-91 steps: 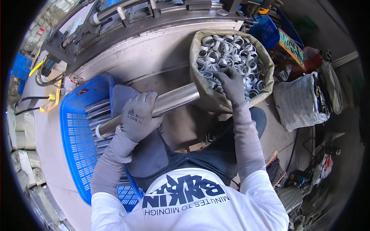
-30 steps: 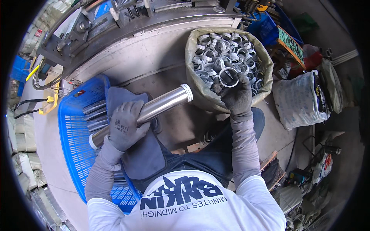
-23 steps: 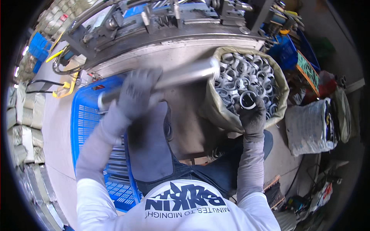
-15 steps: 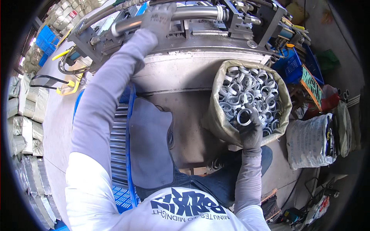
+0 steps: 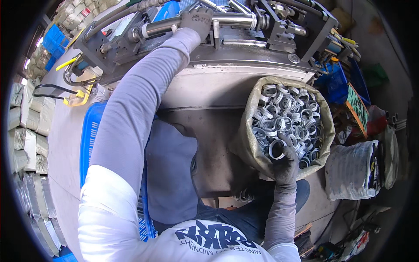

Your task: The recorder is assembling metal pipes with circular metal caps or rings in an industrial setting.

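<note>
My gloved left hand (image 5: 197, 22) is wrapped over a long shiny metal tube (image 5: 231, 18), which lies across a bench machine (image 5: 244, 49) between its two end heads. White rings sit at the tube's ends. My right hand (image 5: 286, 168), in a dark grey glove, pinches a silver metal ring (image 5: 276, 149) at the near side of an open woven sack (image 5: 324, 163). Several loose rings (image 5: 301, 133) of the same kind fill that sack.
Left of my legs stands a blue crate (image 5: 89, 139), partly behind my left arm. A grey pad (image 5: 171, 170) covers my thigh. Wrapped bundles (image 5: 32, 150) are stacked at far left. Right of the sack are a white bag (image 5: 349, 170) and a blue bin (image 5: 331, 76).
My left hand and the tube have shifted right, and the tube now sits more level between the machine's heads. My right hand still holds the ring at the sack. The view has shifted slightly.
</note>
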Tool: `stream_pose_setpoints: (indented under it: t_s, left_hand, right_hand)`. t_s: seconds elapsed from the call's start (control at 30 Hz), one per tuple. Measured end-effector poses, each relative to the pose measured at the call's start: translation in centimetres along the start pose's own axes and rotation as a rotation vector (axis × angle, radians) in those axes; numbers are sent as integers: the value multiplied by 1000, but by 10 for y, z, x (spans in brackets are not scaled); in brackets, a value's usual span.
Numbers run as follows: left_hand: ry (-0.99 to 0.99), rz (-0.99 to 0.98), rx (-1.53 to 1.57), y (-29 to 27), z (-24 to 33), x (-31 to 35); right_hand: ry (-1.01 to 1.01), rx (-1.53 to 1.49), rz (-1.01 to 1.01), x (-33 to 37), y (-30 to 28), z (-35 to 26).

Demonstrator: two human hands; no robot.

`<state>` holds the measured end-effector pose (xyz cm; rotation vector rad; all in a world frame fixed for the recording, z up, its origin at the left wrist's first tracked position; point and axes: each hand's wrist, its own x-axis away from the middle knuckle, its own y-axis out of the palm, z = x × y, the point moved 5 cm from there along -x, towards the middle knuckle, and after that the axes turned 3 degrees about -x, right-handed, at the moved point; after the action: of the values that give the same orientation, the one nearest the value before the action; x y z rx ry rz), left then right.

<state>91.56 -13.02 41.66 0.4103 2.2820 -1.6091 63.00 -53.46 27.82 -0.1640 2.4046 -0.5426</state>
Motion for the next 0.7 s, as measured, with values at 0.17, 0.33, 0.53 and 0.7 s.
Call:
stream_pose_setpoints:
  t_s: [0.17,0.33,0.53,0.7]
  left_hand:
    - [72,156,-98,13,-28,34]
    - [304,278,401,-21,-35,201]
    - [-191,-503,158,124,-183,543]
    - [-102,-1115,103,175,-157,751]
  right_hand:
    - [59,-202,-65,-3,22,0]
    - [582,-548,139,54,-18,79]
    - [217,217,-98,8,-6,20]
    - [196,178,-134,11,9,11]
